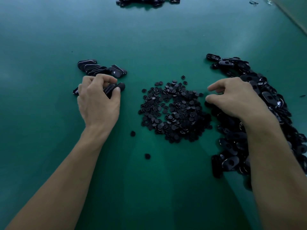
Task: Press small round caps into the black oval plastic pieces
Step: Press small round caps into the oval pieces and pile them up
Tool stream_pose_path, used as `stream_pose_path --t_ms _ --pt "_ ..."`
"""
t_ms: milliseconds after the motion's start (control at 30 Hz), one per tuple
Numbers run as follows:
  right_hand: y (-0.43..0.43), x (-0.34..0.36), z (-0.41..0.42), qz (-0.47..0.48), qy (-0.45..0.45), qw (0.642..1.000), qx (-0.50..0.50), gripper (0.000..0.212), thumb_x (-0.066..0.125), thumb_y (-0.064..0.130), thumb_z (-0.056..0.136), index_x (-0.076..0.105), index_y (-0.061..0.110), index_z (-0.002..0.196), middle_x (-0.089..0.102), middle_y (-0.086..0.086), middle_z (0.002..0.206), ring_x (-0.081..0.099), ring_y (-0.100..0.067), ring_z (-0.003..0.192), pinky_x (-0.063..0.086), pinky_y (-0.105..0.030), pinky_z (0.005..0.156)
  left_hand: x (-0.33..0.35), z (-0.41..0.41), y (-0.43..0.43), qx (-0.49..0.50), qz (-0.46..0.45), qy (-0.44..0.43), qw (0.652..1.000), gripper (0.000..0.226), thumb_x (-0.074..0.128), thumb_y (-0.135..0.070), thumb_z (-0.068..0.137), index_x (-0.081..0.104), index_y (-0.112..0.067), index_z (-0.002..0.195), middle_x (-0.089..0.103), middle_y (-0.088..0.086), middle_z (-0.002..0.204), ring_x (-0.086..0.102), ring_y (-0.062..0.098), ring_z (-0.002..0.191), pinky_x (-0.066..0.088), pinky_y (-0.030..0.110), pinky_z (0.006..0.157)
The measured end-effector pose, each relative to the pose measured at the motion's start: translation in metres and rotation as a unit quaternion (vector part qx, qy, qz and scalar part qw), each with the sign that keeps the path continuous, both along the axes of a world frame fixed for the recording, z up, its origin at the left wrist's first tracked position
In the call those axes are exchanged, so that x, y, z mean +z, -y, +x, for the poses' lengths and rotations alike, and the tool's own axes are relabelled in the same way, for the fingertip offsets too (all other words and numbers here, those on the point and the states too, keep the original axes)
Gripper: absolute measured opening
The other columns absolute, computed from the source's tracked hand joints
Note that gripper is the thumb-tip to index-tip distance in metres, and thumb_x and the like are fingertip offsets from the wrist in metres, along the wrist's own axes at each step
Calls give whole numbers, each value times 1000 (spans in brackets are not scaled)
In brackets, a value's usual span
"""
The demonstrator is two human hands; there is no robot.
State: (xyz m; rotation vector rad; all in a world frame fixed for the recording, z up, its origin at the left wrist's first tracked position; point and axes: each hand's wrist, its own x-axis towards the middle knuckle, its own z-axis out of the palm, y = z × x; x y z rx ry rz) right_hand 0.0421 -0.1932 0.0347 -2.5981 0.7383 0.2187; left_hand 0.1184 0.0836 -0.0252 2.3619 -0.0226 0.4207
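Left hand: fingers clamped round a bunch of black oval plastic pieces.
Centre: small round black plastic caps heaped; light, stiff, probably skittery, so pinch the rim.
Right hand: fingers apart, empty, over the oval heap.

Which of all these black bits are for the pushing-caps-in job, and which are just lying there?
For the job: cap pile; oval heap beside the right hand; ovals gripped in the left hand; stacked ovals behind it.
Just lying about: far pile at the top; dark scrap in the far corner; two stray caps.
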Motion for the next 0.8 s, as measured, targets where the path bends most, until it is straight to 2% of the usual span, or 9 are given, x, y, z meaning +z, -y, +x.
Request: stream_pose_path --t_ms 100,167,233,367,467,533,667,800 --pt "0 0 -1 13 -6 1000 11 32 78 25 84 70 29 114 62 3 105 58 -21 109 48 -37 98 2 -2 2 -3 -9 17 1000 16 69 -28 87 68 -25 103 53 -6 102 55 22 102 46 40 93" --pt "1 -4 -1 26 11 1000 6 26 80 21 84 71 26 107 64 2 100 60 -17 93 48 -28 83 3 -3 3 -12 -19 36 999 14 69 -30 88 68 -23 100 56 -8 96 55 20 97 48 43 90" --pt "2 -7 0 34 29 999 5 21 80 18 84 72 24 102 65 1 94 58 -10 81 42 -18 70 3 -4 5 -30 -21 66 997 11 67 -27 88 69 -20 96 58 -8 87 53 17 88 49 41 86" --pt "1 -8 2 28 82 996 8 17 82 19 82 73 22 96 65 3 86 57 -4 75 41 -18 72 2 -11 11 -97 -50 113 988 6 68 -20 89 70 -14 90 60 -5 77 53 13 71 48 28 68" --pt "0 -5 3 24 121 992 14 15 84 18 81 70 23 87 64 8 77 58 2 72 41 -12 67 1 -15 17 -142 -85 115 979 4 69 -19 89 69 -15 89 59 -6 74 53 5 63 43 18 57" --pt "1 -4 3 23 136 990 8 17 85 18 79 70 23 85 65 7 76 60 1 72 44 -14 69 0 -17 19 -161 -98 110 976 3 70 -19 89 69 -17 88 58 -8 72 54 4 63 41 15 58" --pt "5 -5 2 21 142 990 -5 19 87 21 77 70 23 86 68 -3 85 64 -12 79 50 -22 78 -1 -18 20 -183 -120 96 971 3 71 -18 89 68 -18 88 60 -6 71 55 6 63 43 15 59" --pt "5 -5 0 29 132 991 -6 20 87 22 77 69 24 86 66 2 82 59 -1 75 38 -12 64 0 -17 20 -182 -140 82 970 6 71 -16 88 67 -20 87 60 -6 71 55 6 62 43 14 60"
